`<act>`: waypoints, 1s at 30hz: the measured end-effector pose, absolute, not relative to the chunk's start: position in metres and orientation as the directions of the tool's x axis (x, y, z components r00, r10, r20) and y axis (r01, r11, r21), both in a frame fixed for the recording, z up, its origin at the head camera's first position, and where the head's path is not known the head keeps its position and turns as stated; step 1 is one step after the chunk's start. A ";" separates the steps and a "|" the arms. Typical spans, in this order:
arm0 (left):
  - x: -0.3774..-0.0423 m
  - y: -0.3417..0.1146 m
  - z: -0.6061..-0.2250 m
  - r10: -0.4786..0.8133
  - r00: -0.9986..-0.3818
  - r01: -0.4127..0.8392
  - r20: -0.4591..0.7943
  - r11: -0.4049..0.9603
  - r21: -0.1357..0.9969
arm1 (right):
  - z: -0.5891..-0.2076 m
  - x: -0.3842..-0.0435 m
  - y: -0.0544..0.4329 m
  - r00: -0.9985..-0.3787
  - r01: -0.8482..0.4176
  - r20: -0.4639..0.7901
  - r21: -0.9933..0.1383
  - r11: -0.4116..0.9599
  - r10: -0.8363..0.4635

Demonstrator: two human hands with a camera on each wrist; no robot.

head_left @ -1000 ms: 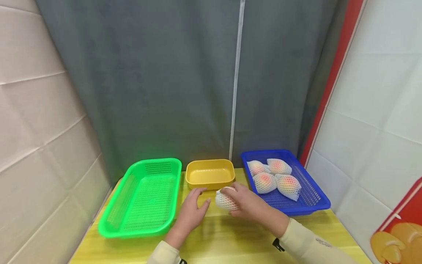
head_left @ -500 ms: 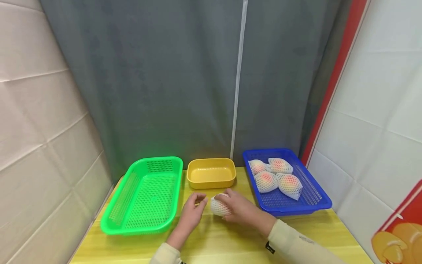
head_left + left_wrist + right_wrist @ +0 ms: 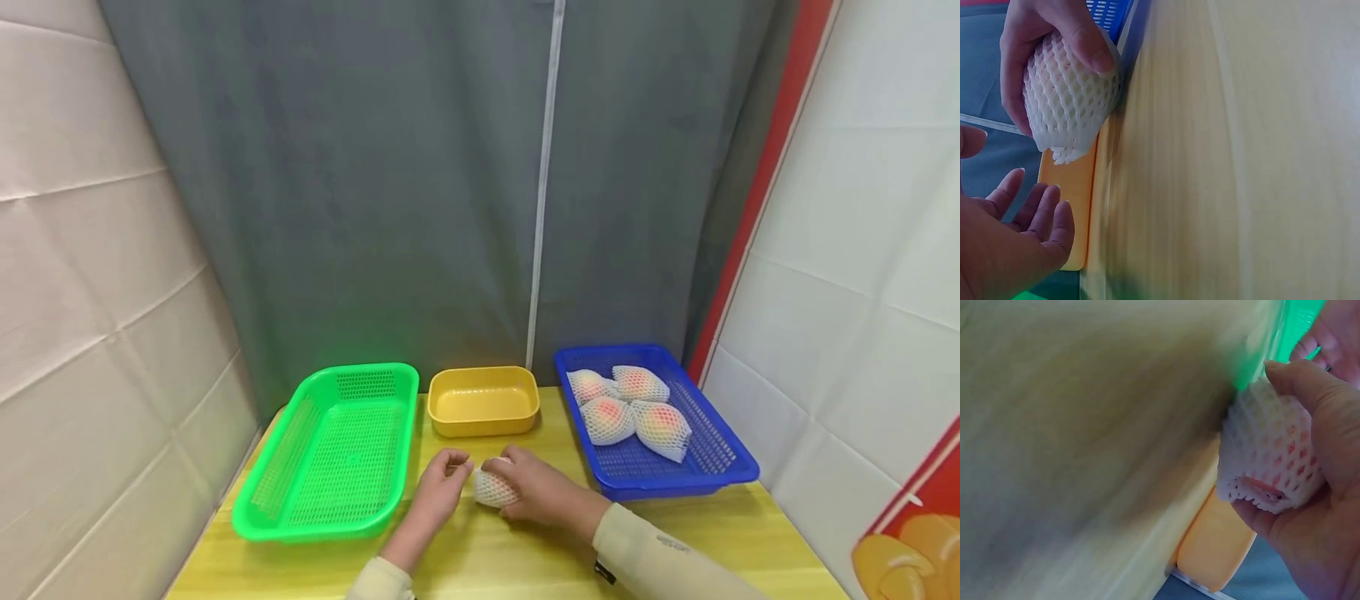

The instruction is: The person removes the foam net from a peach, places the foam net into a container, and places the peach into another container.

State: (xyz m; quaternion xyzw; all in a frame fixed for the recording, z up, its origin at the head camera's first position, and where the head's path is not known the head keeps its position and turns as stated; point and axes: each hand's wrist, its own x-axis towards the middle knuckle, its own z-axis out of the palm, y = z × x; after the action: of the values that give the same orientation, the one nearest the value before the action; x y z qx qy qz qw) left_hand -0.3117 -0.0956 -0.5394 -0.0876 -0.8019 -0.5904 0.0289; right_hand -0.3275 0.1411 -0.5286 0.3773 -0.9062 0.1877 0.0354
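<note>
Left wrist view: right fingers point(image 3: 1014, 84) grip a netted fruit point(image 3: 1065, 97)

From my end I see one round fruit point(image 3: 491, 492) wrapped in a white foam net, reddish skin showing through the mesh and at the net's ragged open end. It sits in the right hand's point(image 3: 538, 490) grip, mid-scene on the near side, apart from the left hand point(image 3: 441, 485).

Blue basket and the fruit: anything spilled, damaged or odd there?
Nothing stands out. Four netted fruits lie inside the blue basket, the right hand grips another netted fruit, and no spill or damage shows.
</note>
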 end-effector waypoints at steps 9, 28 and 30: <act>-0.313 -0.098 -0.537 0.112 -0.985 0.160 0.132 0.301 0.940 | -0.526 -0.332 0.139 -0.724 -0.681 0.160 -0.325 0.657 -0.671; -0.316 -0.097 -0.535 0.087 -0.988 0.147 0.128 0.265 0.953 | -0.531 -0.332 0.142 -0.755 -0.642 0.243 -0.461 0.612 -0.609; -0.317 -0.097 -0.534 0.077 -0.986 0.160 0.145 0.254 0.954 | -0.530 -0.331 0.143 -0.769 -0.625 0.265 -0.501 0.598 -0.582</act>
State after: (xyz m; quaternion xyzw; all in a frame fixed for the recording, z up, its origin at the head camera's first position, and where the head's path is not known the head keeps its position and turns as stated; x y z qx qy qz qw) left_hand -0.3168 -0.0973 -0.5342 -0.0747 -0.7912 -0.6060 0.0343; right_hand -0.3313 0.1427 -0.5297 0.3379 -0.8932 0.2943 0.0369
